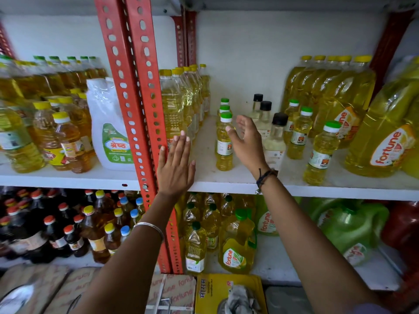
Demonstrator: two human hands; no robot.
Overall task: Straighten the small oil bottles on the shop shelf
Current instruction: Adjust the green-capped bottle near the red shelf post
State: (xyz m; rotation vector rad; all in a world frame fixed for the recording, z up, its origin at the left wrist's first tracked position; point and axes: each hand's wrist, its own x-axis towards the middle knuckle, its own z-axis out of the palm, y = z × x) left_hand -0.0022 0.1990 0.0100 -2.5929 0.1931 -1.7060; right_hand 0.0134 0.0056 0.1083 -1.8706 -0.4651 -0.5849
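Note:
Small yellow oil bottles with green caps stand on the white shelf point(226, 181). A row of three point(224, 146) runs front to back in the middle; three more point(320, 155) stand staggered to the right. Between them are three small clear bottles with black caps point(275, 141). My right hand point(246, 141) is open, fingers spread, just right of the front bottle of the middle row, its thumb near the bottle's shoulder. My left hand point(175, 166) is open and flat at the shelf's front edge, beside the orange upright point(136, 109).
Tall yellow-capped oil bottles point(179, 103) line the left of this bay. Large Fortune jugs point(383, 141) fill the right. The neighbouring bay holds more bottles and a white jug point(111, 130). The lower shelf is packed with bottles; sacks and packets lie below.

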